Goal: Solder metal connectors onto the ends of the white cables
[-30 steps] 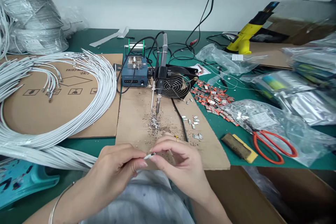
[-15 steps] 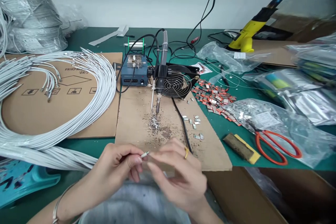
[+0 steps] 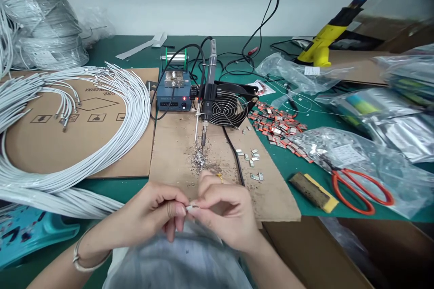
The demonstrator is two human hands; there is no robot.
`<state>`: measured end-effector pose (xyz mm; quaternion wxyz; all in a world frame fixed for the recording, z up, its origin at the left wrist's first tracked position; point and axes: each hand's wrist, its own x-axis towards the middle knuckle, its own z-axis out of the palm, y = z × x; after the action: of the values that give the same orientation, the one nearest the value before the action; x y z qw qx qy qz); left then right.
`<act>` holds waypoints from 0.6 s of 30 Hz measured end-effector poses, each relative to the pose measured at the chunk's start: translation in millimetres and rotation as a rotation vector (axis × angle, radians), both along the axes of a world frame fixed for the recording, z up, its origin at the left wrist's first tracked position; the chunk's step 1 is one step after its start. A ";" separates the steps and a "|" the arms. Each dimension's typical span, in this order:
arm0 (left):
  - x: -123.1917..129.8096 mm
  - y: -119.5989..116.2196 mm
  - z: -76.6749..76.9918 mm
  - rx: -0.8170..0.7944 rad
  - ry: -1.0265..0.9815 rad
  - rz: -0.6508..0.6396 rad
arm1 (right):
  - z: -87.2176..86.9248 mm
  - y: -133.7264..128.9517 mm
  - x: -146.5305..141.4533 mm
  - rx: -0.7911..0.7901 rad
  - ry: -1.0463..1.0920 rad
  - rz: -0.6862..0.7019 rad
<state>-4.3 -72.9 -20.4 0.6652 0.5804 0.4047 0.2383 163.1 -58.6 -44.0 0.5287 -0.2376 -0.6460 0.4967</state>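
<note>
Between the fingertips of both hands is the end of a thin white cable (image 3: 190, 207), low in the middle of the view. My left hand (image 3: 159, 211) pinches it from the left. My right hand (image 3: 225, 210) closes thumb and forefinger on its tip from the right; the tip itself is mostly covered. Both hands are just above the near edge of a brown cardboard sheet (image 3: 176, 144). Beyond them a soldering iron (image 3: 207, 104) points down in its holder over a heap of solder scraps (image 3: 199, 159).
Bundled white cables (image 3: 135, 135) curve across the left. A blue soldering station (image 3: 173, 97) and black fan (image 3: 227, 107) stand behind. On the right are small metal parts (image 3: 254, 156), orange-marked pieces (image 3: 278, 124), a sponge (image 3: 310, 188), red-handled scissors (image 3: 362, 189) and plastic bags (image 3: 346, 153).
My right hand has moved left and closed its thumb and forefinger on the cable tip. A red light now shows on the soldering station. The view has shifted slightly.
</note>
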 end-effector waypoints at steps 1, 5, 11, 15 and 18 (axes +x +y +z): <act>0.2 1.5 -1.0 -0.032 -0.033 0.004 | -5.4 -1.3 -6.5 -0.052 0.116 -0.019; -0.6 2.5 -2.3 -0.098 -0.093 0.028 | -15.9 -2.8 -16.9 -0.213 0.433 -0.064; -1.5 -8.4 1.6 0.031 0.037 0.180 | -1.2 0.0 16.0 -0.083 0.028 -0.226; -0.1 -8.6 4.3 0.137 0.106 0.191 | 8.4 -2.9 18.5 -0.077 -0.257 -0.152; 1.7 -6.7 7.8 0.247 0.220 0.139 | 13.5 -1.7 14.8 -0.043 -0.306 -0.146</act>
<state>-2.6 -79.6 -12.7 0.5224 0.6509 0.4818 0.2670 177.9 -60.3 -30.5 0.4537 -0.3680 -0.6892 0.4287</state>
